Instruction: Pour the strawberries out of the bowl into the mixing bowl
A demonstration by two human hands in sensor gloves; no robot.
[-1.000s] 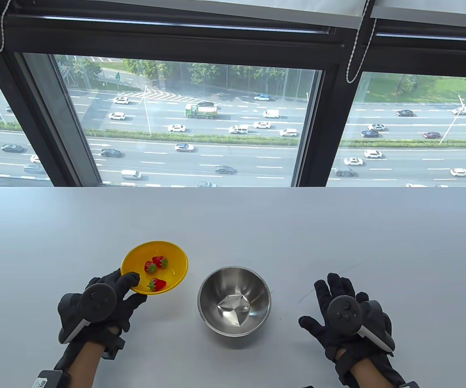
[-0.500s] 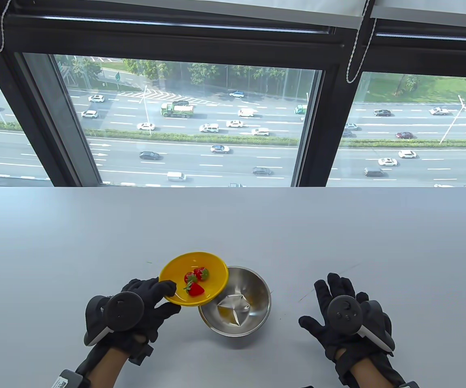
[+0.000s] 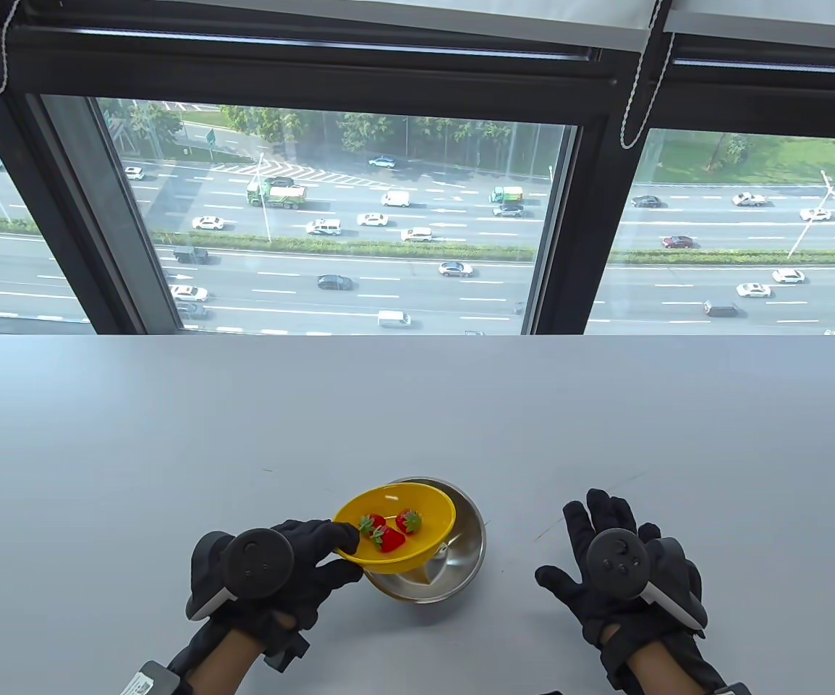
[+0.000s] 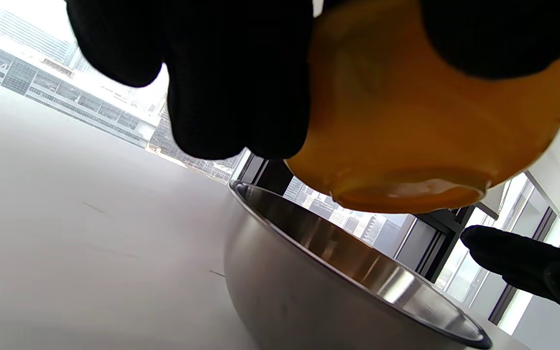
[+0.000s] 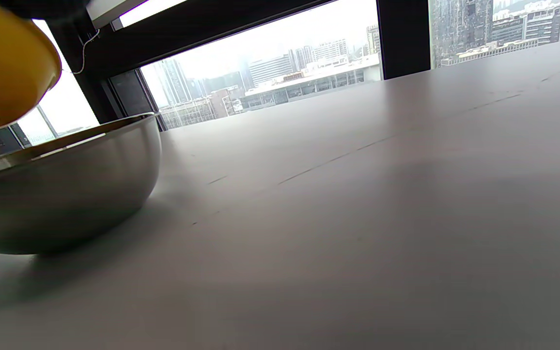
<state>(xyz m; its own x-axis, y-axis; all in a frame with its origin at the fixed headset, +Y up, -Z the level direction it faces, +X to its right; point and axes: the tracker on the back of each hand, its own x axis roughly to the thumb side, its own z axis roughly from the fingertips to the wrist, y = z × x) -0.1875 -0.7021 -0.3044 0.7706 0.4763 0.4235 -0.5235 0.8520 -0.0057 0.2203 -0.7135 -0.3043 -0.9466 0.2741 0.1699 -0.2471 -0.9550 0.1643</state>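
Note:
My left hand (image 3: 316, 554) grips the near-left rim of the yellow bowl (image 3: 428, 515) and holds it in the air over the steel mixing bowl (image 3: 469, 550). Three strawberries (image 3: 388, 532) lie inside the yellow bowl. In the left wrist view the yellow bowl's underside (image 4: 406, 136) hangs just above the mixing bowl's rim (image 4: 358, 262), with my gloved fingers (image 4: 236, 87) under it. My right hand (image 3: 609, 550) rests flat and open on the table to the right of the mixing bowl. In the right wrist view the mixing bowl (image 5: 61, 189) and the yellow bowl (image 5: 3, 68) show at the left.
The grey table (image 3: 417, 405) runs back to a large window (image 3: 331, 232) at its far edge. Faint scratch lines mark the tabletop (image 3: 591, 499) near my right hand.
My left hand has carried the yellow bowl to the right, from beside the mixing bowl to over it. The strawberries have stayed inside. My right hand has not moved.

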